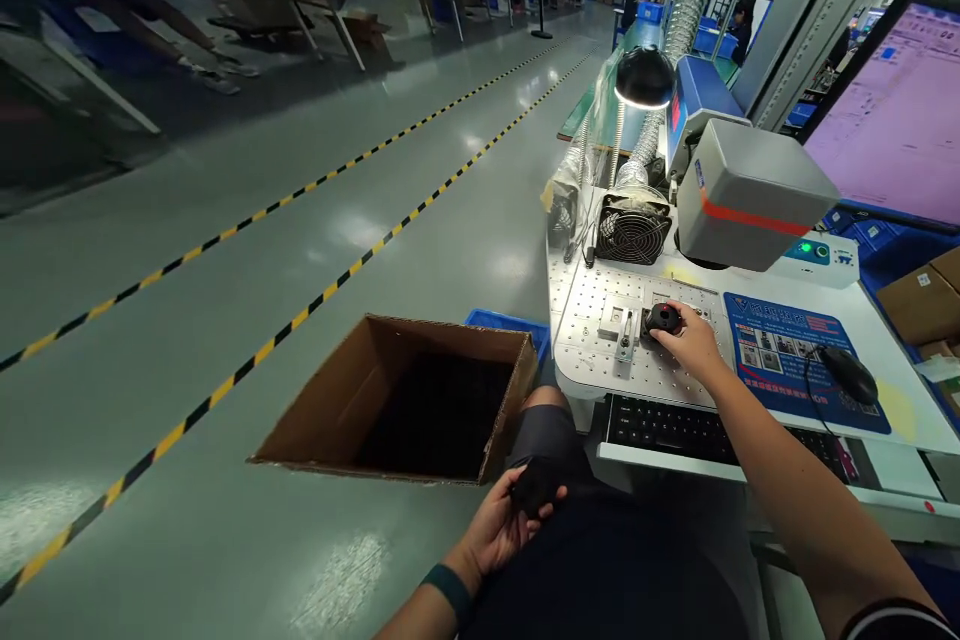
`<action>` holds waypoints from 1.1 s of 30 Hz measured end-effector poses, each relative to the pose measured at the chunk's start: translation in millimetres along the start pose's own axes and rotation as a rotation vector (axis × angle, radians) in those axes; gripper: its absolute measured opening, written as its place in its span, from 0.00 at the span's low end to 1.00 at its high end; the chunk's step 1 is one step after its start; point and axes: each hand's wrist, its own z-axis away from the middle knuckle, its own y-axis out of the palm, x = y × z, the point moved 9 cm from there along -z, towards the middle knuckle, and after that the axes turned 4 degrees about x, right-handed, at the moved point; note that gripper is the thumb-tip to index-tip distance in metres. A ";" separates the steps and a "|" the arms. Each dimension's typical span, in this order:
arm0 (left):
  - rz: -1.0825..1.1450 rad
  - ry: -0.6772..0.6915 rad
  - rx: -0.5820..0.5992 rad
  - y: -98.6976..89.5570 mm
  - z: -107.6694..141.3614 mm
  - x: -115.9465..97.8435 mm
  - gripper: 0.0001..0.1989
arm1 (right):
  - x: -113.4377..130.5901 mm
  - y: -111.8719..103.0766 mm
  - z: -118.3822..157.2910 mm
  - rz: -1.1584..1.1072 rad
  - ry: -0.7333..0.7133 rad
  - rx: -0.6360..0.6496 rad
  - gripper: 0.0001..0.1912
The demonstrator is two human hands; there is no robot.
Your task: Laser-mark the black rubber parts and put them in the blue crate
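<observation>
My right hand point(691, 338) is closed around a small round black part point(663, 319) with a hole in its middle. It holds the part at the metal fixture point(619, 328) on the perforated plate point(581, 345). Low over my lap, my left hand point(501, 522) grips a black part point(537, 486), whose exact shape blends into my dark clothes. The grey box-shaped machine head point(754, 190) hangs just beyond my right hand. Left of my knee stands an open cardboard box point(319, 390) with a dark inside.
A fan point(634, 230) and a lit black lamp point(645, 77) stand behind the plate. To the right are a mouse pad point(795, 345), a mouse point(847, 375) and a monitor point(896, 110). The keyboard point(667, 425) sits on a lower tray. A blue bin point(517, 325) is behind the cardboard box.
</observation>
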 end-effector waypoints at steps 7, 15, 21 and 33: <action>-0.009 -0.023 0.031 2.0 -3.3 -0.8 0.17 | -1.9 5.5 -2.6 -0.021 0.026 0.002 0.34; -0.004 -0.030 0.059 -2.9 -1.6 -0.6 0.18 | -9.2 -9.4 17.6 0.100 0.039 -0.211 0.41; -0.040 -0.022 0.068 -4.5 -2.5 2.2 0.18 | -18.3 4.2 22.6 0.108 0.118 -0.155 0.25; -0.069 -0.031 0.007 -3.4 -2.6 7.9 0.20 | -18.4 12.1 21.3 0.169 0.083 -0.154 0.20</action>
